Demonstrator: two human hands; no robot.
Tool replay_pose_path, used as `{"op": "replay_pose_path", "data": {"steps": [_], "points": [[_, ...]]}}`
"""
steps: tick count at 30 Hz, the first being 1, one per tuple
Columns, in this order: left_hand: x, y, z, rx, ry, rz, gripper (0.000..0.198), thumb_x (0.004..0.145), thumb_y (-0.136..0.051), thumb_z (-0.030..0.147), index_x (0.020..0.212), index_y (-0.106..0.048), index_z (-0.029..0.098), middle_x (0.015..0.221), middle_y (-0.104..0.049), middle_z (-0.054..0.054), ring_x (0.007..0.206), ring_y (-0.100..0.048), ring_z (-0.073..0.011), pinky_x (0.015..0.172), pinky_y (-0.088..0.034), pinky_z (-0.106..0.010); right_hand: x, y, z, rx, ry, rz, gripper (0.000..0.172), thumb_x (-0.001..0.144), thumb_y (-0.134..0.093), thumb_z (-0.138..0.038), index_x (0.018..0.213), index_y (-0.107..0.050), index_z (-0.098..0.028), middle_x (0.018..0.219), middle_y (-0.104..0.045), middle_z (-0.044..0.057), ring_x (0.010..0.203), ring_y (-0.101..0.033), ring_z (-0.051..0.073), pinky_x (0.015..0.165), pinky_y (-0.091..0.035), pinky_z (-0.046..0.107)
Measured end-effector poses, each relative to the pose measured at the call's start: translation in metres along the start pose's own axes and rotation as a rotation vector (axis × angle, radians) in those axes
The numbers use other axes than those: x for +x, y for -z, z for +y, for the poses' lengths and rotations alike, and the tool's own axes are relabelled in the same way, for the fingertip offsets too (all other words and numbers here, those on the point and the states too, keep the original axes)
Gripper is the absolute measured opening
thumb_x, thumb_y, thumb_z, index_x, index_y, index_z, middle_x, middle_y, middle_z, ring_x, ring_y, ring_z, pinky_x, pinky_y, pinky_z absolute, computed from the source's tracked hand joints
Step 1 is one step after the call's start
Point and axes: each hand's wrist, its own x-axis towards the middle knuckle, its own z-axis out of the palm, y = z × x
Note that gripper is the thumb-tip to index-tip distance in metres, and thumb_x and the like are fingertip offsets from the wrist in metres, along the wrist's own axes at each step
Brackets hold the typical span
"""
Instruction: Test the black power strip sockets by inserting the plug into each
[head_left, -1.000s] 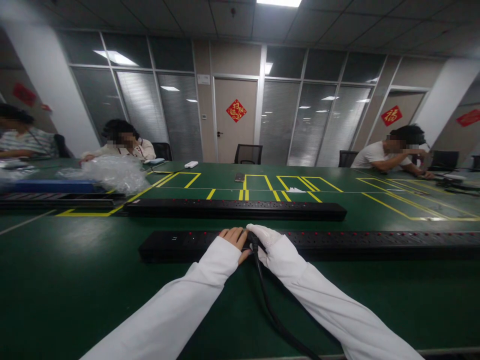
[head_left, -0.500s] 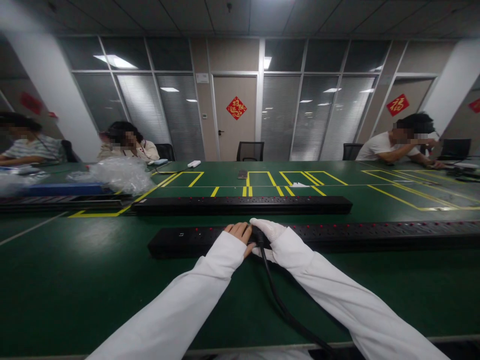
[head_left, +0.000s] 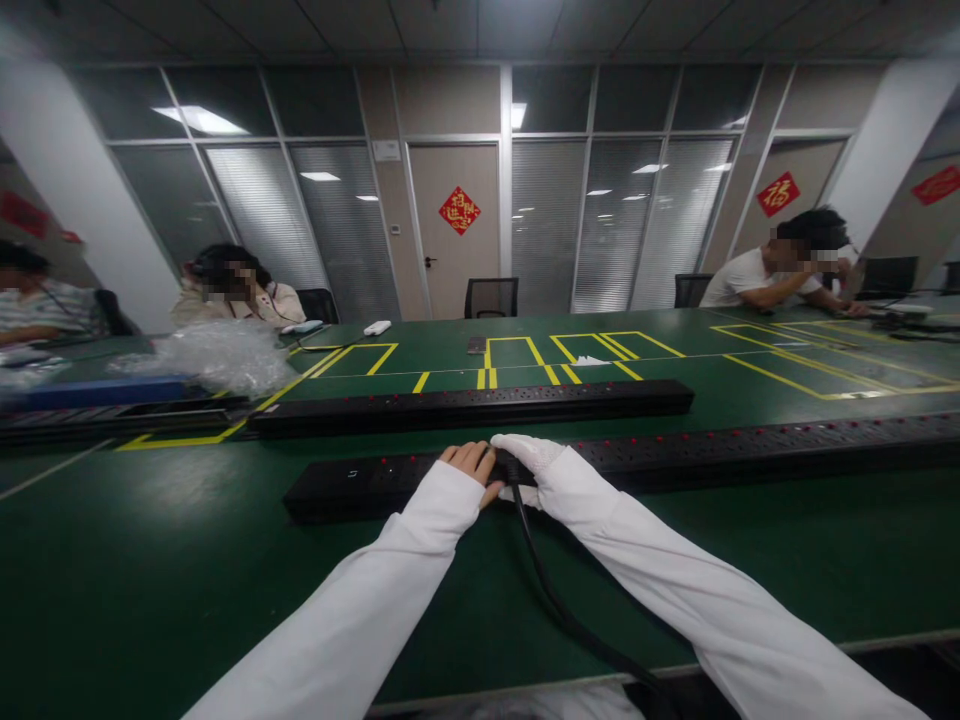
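Observation:
A long black power strip point(head_left: 352, 488) with red-lit sockets lies across the green table in front of me. My bare left hand point(head_left: 472, 462) is closed over it, fingers on the far side and thumb on the near side. Right beside it, my right hand point(head_left: 529, 458), in a white glove, is closed around the black plug point(head_left: 513, 470) at the strip's sockets. From the plug a thick black cable point(head_left: 546, 580) runs down toward the table's near edge. How far the plug sits in the socket is hidden by my hands.
A second black power strip point(head_left: 465, 402) lies parallel behind. Clear plastic wrap point(head_left: 217, 357), a blue long item point(head_left: 105, 391) and dark bars are at left. Yellow tape outlines point(head_left: 517, 343) mark the table point(head_left: 150, 580). People sit across at both sides.
The view has shifted and tilted slightly, so the scene sits a little further left. Both hands keep the same place on the power strip, still closed.

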Motion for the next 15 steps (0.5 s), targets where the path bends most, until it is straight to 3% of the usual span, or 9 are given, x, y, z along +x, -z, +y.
{"op": "replay_pose_path", "data": {"steps": [7, 11, 15], "points": [[0.001, 0.005, 0.002, -0.004, 0.009, -0.033, 0.046, 0.081, -0.052, 0.035, 0.121, -0.049, 0.012, 0.123, -0.054, -0.015, 0.109, -0.051, -0.0285, 0.087, -0.039, -0.040, 0.002, 0.001, -0.005, -0.018, -0.051, 0.005, 0.044, 0.087, -0.047, -0.037, 0.128, -0.044, -0.022, 0.124, -0.054, 0.008, 0.111, -0.053, 0.020, 0.095, -0.043, 0.035], [0.001, 0.007, 0.005, 0.003, 0.030, -0.017, 0.049, 0.083, -0.051, 0.037, 0.125, -0.046, 0.012, 0.123, -0.055, -0.015, 0.109, -0.051, -0.0286, 0.087, -0.038, -0.040, 0.004, -0.004, -0.003, 0.044, -0.144, 0.165, 0.040, 0.087, -0.046, -0.035, 0.126, -0.046, -0.024, 0.118, -0.058, 0.005, 0.100, -0.059, 0.016, 0.088, -0.048, 0.030], [0.001, 0.007, 0.005, 0.009, 0.023, -0.015, 0.050, 0.084, -0.049, 0.039, 0.126, -0.045, 0.013, 0.123, -0.054, -0.015, 0.108, -0.051, -0.0285, 0.087, -0.038, -0.040, 0.002, 0.004, 0.006, 0.079, -0.296, 0.290, 0.037, 0.085, -0.049, -0.035, 0.122, -0.050, -0.029, 0.107, -0.063, 0.001, 0.085, -0.063, 0.014, 0.079, -0.051, 0.028]]}}
